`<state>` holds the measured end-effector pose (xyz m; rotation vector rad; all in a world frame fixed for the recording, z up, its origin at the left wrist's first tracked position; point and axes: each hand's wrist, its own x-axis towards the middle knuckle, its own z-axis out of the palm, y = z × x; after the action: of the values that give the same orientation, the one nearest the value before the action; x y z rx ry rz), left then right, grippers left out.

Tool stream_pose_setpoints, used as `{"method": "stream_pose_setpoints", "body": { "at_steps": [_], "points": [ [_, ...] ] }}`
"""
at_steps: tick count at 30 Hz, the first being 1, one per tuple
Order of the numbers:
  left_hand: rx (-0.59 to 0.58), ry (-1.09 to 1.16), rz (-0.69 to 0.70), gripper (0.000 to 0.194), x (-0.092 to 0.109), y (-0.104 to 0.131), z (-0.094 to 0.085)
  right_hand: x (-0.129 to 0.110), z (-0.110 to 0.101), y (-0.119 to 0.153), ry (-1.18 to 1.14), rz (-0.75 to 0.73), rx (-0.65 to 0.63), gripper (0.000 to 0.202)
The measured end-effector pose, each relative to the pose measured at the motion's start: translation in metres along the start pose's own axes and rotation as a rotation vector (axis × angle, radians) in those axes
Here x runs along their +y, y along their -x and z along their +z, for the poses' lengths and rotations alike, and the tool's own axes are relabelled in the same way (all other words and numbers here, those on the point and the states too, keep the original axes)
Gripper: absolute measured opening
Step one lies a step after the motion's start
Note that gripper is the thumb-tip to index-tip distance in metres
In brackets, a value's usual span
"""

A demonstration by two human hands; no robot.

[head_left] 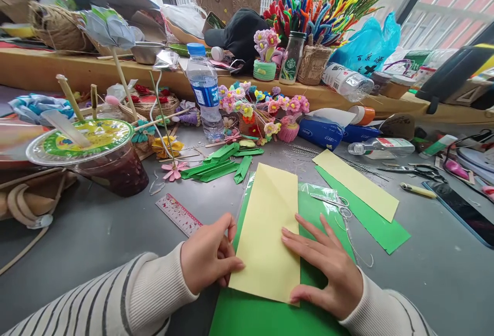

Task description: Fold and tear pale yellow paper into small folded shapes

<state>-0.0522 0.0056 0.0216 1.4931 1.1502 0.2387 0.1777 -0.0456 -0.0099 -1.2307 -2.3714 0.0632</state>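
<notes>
A pale yellow sheet of paper [266, 243] lies over a stack of green paper [254, 315] in a clear sleeve. My left hand [208, 251] pinches the sheet's lower left edge, thumb on top and the other fingers curled beneath. Spread fingers of my right hand [328, 264] rest along the sheet's right edge, touching it without gripping. Small scissors [339, 204] lie on the green stack beyond my right hand. A pink patterned ruler [178, 213] is just beyond my left hand.
Folded green paper strips [212, 169] lie ahead. To the right are a yellow strip [357, 184], a green strip [389, 238], black-handled scissors [426, 171] and a phone [461, 210]. A drink cup [116, 171] and a water bottle [206, 94] stand at the left and back.
</notes>
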Motion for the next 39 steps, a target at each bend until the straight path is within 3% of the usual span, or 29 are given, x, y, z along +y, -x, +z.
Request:
{"method": "stream_pose_setpoints", "body": {
  "at_steps": [14,24,27,31,35,37,39],
  "points": [
    [0.111,-0.191,0.036,0.035,0.006,0.005,0.004,-0.001,-0.001,-0.001,0.036,0.015,-0.039,0.061],
    [0.151,-0.040,0.105,0.038,-0.002,0.006,0.005,0.002,-0.007,-0.001,-0.087,0.015,0.011,0.071],
    [0.125,0.057,0.125,0.037,-0.003,0.003,0.005,0.005,-0.015,0.002,-0.163,0.128,0.138,0.060],
    [0.108,0.138,0.178,0.038,-0.005,0.001,0.005,0.006,-0.023,0.005,-0.369,0.517,0.177,0.020],
    [0.217,0.031,0.323,0.035,-0.004,0.006,0.007,0.002,-0.028,-0.001,-0.781,0.847,0.104,0.025],
    [0.285,-0.024,0.389,0.035,-0.001,0.010,0.009,-0.001,-0.030,-0.007,-1.013,0.905,0.054,0.027],
    [0.328,-0.042,0.430,0.035,0.002,0.013,0.011,-0.003,-0.030,-0.014,-1.231,0.855,-0.024,0.031]
  ]
}}
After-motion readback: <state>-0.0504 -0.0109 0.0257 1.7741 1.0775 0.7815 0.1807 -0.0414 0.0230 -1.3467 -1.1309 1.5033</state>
